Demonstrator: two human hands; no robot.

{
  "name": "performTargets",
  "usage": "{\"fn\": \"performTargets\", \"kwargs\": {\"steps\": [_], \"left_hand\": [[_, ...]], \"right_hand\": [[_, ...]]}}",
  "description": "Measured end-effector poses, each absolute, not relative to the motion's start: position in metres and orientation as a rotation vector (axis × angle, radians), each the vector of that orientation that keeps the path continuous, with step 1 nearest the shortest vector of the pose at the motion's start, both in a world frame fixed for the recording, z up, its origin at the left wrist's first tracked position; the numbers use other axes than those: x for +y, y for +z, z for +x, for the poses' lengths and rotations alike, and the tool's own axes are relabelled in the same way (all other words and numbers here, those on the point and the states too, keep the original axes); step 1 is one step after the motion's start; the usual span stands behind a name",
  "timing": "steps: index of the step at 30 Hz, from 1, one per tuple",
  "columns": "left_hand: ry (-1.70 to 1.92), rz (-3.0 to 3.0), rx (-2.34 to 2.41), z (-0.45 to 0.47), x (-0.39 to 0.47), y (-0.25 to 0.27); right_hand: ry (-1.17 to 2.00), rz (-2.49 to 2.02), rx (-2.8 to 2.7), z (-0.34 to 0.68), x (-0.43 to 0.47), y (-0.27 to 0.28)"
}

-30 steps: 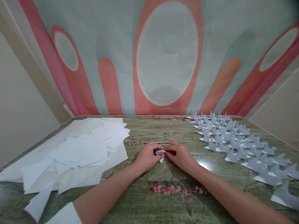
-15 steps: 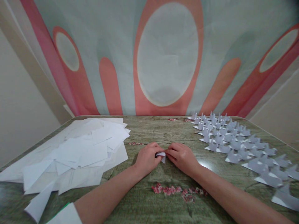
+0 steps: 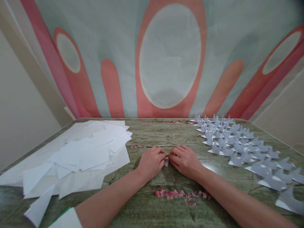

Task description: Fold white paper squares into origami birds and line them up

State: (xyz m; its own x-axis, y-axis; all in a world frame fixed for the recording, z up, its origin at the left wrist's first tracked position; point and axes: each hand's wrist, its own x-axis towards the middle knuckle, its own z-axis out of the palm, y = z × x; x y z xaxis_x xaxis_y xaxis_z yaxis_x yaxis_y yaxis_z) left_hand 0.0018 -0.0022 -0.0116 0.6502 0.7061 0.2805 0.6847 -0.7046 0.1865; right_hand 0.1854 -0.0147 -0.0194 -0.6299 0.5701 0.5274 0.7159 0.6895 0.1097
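A small piece of folded white paper (image 3: 166, 162) is pinched between my two hands, just above the table. My left hand (image 3: 152, 161) grips it from the left with fingers closed. From the right, my right hand (image 3: 184, 159) pinches the same paper, and the fingertips of both hands meet at its top. Most of the folded paper is hidden behind the fingers; only a small pointed flap shows below them.
Rows of folded white paper birds (image 3: 237, 145) stand along the table's right side. A loose pile of white paper sheets (image 3: 83, 155) covers the left. The wood-patterned table (image 3: 152, 133) bears pink flower prints (image 3: 171, 192). A patterned backdrop (image 3: 128, 91) hangs behind it.
The left fingers have closed further over the folded paper, so less of it shows now. Both hands stay in nearly the same place.
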Motion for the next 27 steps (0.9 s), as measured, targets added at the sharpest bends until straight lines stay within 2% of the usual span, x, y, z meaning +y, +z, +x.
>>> {"fn": "performTargets", "kwargs": {"steps": [15, 19, 27], "left_hand": [[0.492, 2.852, 1.171, 0.003, -0.004, -0.009], [0.465, 2.882, 1.165, 0.003, -0.003, -0.008], [0.439, 2.917, 1.176, 0.004, -0.006, -0.006]], "right_hand": [[-0.109, -0.933, -2.345, 0.190, -0.013, -0.021], [0.086, -1.029, -2.212, 0.192, -0.013, -0.021], [0.259, -1.186, -2.145, 0.196, -0.004, -0.034]]}}
